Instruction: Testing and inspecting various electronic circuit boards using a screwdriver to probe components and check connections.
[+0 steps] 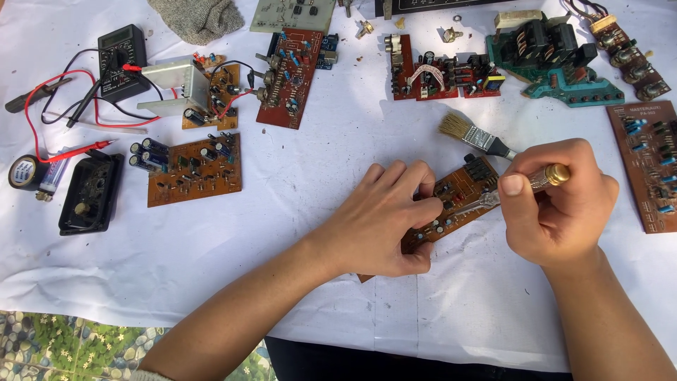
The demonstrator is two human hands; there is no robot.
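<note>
The left hand lies curled over the near left end of a narrow brown circuit board studded with small components, its fingers pressing the board down against the white cloth-covered tabletop, so the hand is closed on the board rather than lifting it. The right hand is closed around a slim metal tool with a brass-coloured knurled handle, thumb on top, and the tool's silvery shaft runs leftward so that its tip meets the top face of the same board, near the board's middle. That board lies slantwise in the near middle of the scene, its far right end rising toward a small paintbrush with pale bristles and a dark handle, which lies just beyond the right hand. Farther left rests a wider orange-brown circuit board with blue capacitors, well apart from the hands, and beside it at the left edge a black rectangular plastic case. At the far left a black digital multimeter lies with red and black leads looping over the cloth. Along the far side sit a red circuit board, a cluster of red boards with black parts, and a teal-green board; another brown board lies at the right edge
</note>
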